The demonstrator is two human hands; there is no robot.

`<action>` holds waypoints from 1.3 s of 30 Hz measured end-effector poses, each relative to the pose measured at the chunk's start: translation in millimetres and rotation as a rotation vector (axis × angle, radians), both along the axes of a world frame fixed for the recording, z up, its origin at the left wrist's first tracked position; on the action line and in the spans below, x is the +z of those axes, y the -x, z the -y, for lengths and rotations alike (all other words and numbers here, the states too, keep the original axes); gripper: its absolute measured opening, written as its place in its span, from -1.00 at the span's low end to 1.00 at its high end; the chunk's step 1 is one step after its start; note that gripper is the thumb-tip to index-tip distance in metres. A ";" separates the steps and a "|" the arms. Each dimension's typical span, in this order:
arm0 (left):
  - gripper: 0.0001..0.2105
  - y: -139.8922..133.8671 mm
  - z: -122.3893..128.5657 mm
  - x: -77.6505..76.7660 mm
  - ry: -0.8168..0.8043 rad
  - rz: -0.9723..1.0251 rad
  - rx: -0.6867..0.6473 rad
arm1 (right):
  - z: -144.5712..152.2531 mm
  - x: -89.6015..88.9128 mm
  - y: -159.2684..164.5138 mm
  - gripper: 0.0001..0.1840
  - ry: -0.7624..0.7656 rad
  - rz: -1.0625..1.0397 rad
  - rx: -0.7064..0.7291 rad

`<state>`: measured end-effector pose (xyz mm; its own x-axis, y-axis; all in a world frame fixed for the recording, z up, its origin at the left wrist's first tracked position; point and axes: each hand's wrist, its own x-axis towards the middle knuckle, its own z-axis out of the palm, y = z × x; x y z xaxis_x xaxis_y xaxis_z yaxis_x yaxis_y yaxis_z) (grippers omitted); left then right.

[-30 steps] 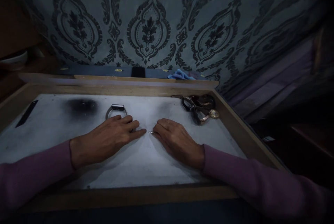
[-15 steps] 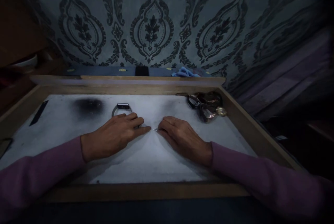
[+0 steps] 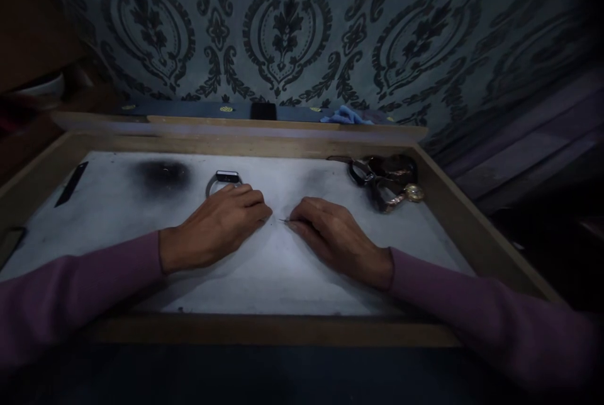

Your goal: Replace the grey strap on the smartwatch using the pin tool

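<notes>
My right hand point(image 3: 337, 238) is closed in a pinch near the middle of the white surface. A thin, pointed metal piece point(image 3: 283, 221) sticks out from its fingertips toward the left; its kind is too small to tell. My left hand point(image 3: 219, 222) faces it across a small gap, fingers bent and drawn together. What those fingers hold, if anything, is hidden. Just behind the left hand stands a smartwatch point(image 3: 227, 177) with a dark screen and a grey band, partly covered by the knuckles.
A wooden rim point(image 3: 264, 329) frames the white surface point(image 3: 245, 295). Several watches point(image 3: 384, 182) lie heaped at the back right, one gold-coloured. A dark flat strip point(image 3: 72, 183) rests at the left. Behind the rim are a blue cloth point(image 3: 346, 116) and a black object point(image 3: 263, 111).
My left index finger, stretched out before, has bent in toward the other fingers. My right hand keeps its pinch on the thin piece. The view has tilted down slightly.
</notes>
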<state>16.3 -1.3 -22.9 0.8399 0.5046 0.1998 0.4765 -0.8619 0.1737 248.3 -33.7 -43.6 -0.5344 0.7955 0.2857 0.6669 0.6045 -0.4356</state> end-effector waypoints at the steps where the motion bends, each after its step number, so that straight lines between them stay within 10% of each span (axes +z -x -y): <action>1: -0.78 -1.5 1.2 -0.2 0.012 0.017 0.001 | 0.1 0.3 0.7 -0.87 -0.004 -0.013 0.005; 19: -0.80 -4.6 3.3 6.8 0.196 0.208 -0.032 | 2.9 8.8 8.1 -0.85 -0.052 -0.139 0.117; 39: -0.83 -3.9 5.2 21.8 0.380 0.351 0.157 | 0.3 25.5 19.3 -0.67 0.760 -0.773 -0.134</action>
